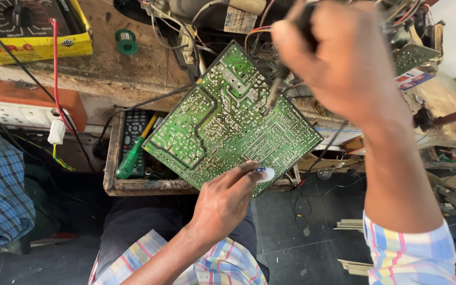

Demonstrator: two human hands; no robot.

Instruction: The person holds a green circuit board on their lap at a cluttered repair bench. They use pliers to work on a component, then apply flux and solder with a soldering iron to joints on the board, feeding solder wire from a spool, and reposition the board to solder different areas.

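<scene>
**A:** Your left hand (222,203) held the near edge of the green circuit board (228,119), right? Where was the board?

**B:** Yes. Your grip there was closed on the board's edge, next to a small white round thing (264,174). The board sat tilted, its near part resting on the open wooden drawer (113,158), its far corner up by the tangle of wires (270,47) on the desk (106,68).

**A:** And your right hand (339,58)?

**B:** Your fingers were wrapped shut around a thin tool (274,89), a soldering iron by the look of it. Its tip touched the board or was very close; I could not tell which.

**A:** What could have gone wrong?

**B:** I think the board could have slipped. You only held one edge, and it was leaning, not flat. A push from the tip might have tipped it into the drawer, onto the green screwdriver (132,155) and the black remote (135,132).

**A:** Anything else?

**B:** If the tip was hot, it could have burned your left fingers, as they were near. It could also have slid across the tiny silver spots and joined two that should stay apart. The loose wires near your right hand could have snagged too.
</scene>
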